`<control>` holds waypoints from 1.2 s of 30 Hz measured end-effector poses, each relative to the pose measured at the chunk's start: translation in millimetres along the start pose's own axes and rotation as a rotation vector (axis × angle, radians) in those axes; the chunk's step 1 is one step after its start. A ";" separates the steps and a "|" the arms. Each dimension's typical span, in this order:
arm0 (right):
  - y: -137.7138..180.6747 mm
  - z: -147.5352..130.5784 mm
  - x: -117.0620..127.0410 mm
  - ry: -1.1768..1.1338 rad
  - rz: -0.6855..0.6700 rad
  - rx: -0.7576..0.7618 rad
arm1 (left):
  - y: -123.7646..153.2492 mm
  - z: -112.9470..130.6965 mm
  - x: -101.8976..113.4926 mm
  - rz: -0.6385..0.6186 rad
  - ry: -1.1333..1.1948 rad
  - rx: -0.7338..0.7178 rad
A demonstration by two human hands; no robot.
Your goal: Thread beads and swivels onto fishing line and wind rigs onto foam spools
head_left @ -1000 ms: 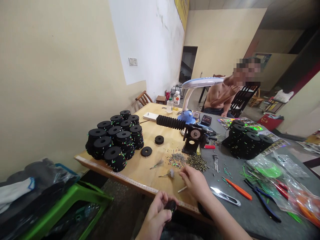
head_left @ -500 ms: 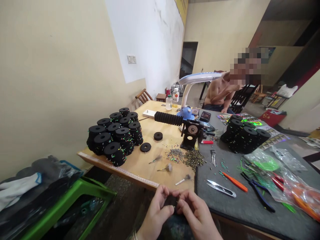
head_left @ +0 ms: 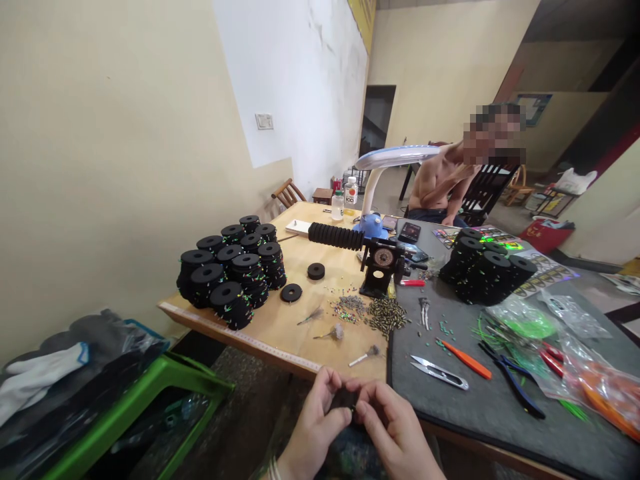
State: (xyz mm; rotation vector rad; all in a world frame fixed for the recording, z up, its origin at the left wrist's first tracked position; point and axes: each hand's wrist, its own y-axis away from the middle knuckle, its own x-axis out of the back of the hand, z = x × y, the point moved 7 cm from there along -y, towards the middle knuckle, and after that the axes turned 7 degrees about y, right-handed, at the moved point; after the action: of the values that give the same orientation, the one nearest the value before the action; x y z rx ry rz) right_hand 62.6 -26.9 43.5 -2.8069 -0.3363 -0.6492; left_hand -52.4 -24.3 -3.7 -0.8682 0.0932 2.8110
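Note:
At the table's front edge, my left hand (head_left: 323, 420) curls round a black foam spool (head_left: 344, 398), thumb across its near side. Fingertips of my right hand (head_left: 387, 423) are pinched together at the spool's right edge, where a tiny pale speck shows. What they pinch is too small to make out, and both hands hide much of the spool. Just beyond them lie small brush-like tufts on thin stems (head_left: 334, 332). Further off are a heap of brass-coloured beads (head_left: 385, 315) and two loose black foam rings (head_left: 291, 293).
Stacked black spools (head_left: 227, 293) with coloured bits stand left; more spools (head_left: 483, 267) stand right. A winding device (head_left: 383, 263) carries a row of black rings. Snips (head_left: 440, 372), an orange-handled tool (head_left: 467, 360) and pliers (head_left: 515, 383) lie on the grey mat. A person (head_left: 437, 183) sits behind the lamp (head_left: 373, 193).
My hands keep nearly the same grip, with small finger shifts at the spool. The view has moved slightly. The seated person's head has shifted a little.

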 end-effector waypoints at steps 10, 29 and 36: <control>-0.8 -4.6 0.7 0.045 -0.014 0.049 | -0.3 5.7 -6.1 -0.013 -0.055 -0.022; 2.1 -3.5 -1.9 0.026 0.006 0.077 | 1.6 11.7 -16.0 -0.004 -0.094 -0.028; -1.5 14.5 0.9 -0.261 -0.008 -0.122 | 0.0 3.5 -12.3 0.008 0.010 0.014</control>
State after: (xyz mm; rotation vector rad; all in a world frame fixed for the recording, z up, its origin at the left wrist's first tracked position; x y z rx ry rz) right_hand 68.8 -21.2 31.6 -3.0140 -0.3667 -0.3123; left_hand -44.5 -26.0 6.1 -0.8809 0.1182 2.8101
